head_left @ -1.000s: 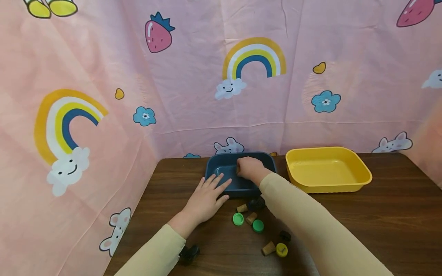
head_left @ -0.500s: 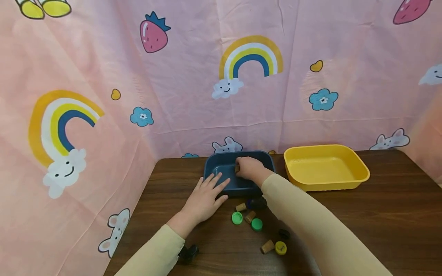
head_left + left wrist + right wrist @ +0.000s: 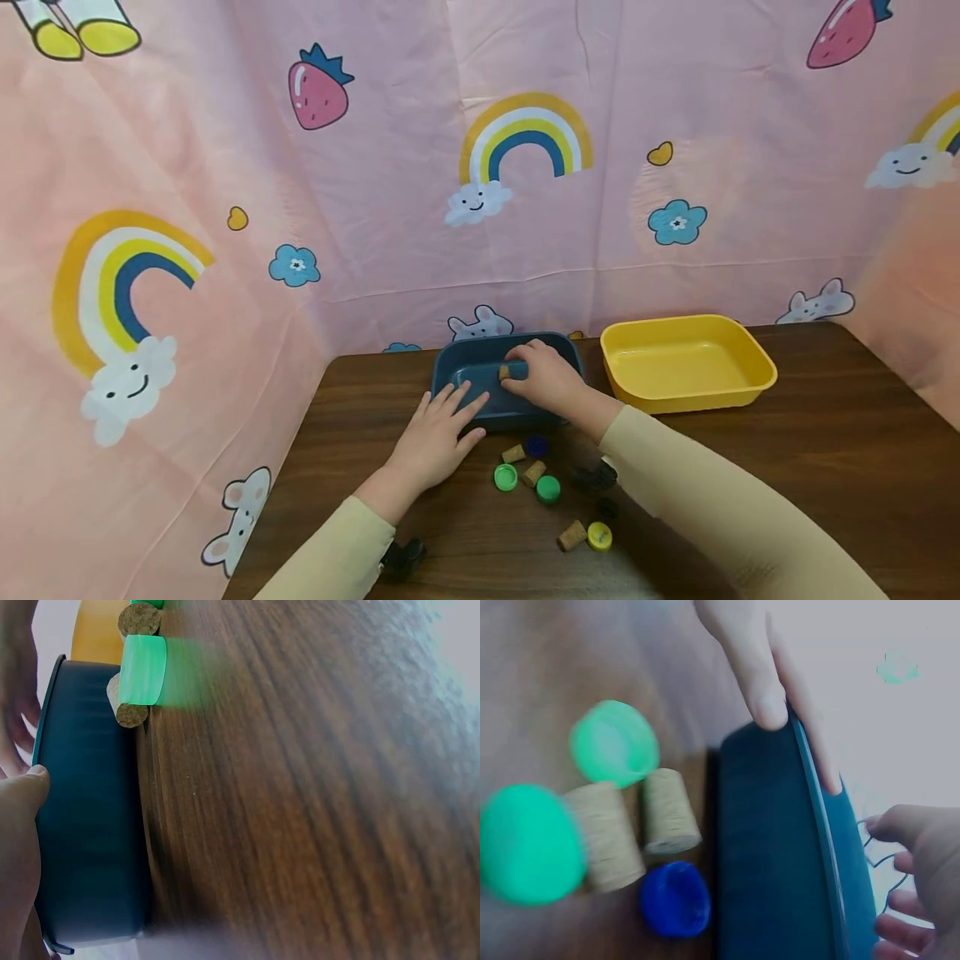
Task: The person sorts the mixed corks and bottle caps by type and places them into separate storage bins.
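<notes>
A dark blue plastic tray (image 3: 510, 423) stands at the back of the table. My left hand (image 3: 431, 442) rests on its front left rim with fingers straight and spread. In the left wrist view the thumb (image 3: 36, 784) touches the tray's outer front wall; in the right wrist view fingers lie inside the rim. My right hand (image 3: 547, 379) is inside the tray, thumb and forefinger apart around a small cork (image 3: 504, 372). The right wrist view shows that hand's thumb (image 3: 889, 823) stretched out; the cork is hidden there.
In front of the tray lie more corks (image 3: 534, 473), green caps (image 3: 548, 489), a dark blue cap (image 3: 537, 447), a yellow cap (image 3: 599, 536) and a black cap (image 3: 607, 509). A yellow tray (image 3: 678, 404) stands to the right. A patterned cloth (image 3: 390, 167) hangs behind.
My right hand's fingers have spread from a curled grip, and the cork now shows between their tips. The head view has turned slightly right. My left hand stays on the rim.
</notes>
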Motion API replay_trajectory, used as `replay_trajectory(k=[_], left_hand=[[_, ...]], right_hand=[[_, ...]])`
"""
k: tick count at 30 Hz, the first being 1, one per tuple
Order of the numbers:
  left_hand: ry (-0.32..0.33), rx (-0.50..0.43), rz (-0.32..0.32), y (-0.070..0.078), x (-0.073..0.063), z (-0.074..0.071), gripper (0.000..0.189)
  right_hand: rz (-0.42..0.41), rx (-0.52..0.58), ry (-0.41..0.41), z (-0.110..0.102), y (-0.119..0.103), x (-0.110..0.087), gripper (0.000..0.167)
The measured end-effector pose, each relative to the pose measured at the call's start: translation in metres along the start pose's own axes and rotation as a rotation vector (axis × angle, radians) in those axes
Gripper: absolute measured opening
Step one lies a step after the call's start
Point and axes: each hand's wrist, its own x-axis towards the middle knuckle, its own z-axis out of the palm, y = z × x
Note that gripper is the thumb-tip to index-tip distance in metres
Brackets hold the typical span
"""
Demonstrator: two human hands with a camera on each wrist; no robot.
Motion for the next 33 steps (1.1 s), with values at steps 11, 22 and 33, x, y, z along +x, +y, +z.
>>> replay_trajectory(k=[11, 22, 33], left_hand=[[0.013, -0.012, -0.010, -0.001, -0.002, 0.004, 0.060], [0.021, -0.015, -0.012, -0.004, -0.003, 0.011, 0.060], [0.035, -0.040, 0.010, -0.001, 0.000, 0.007, 0.060]], right_hand=[[-0.160, 0.139, 0.085, -0.023, 0.032, -0.096, 0.041], [-0.041, 0.120, -0.009, -0.021, 0.071, -0.159, 0.042], [-0.443, -0.153, 0.052, -0.022, 0.081, -0.167, 0.039]])
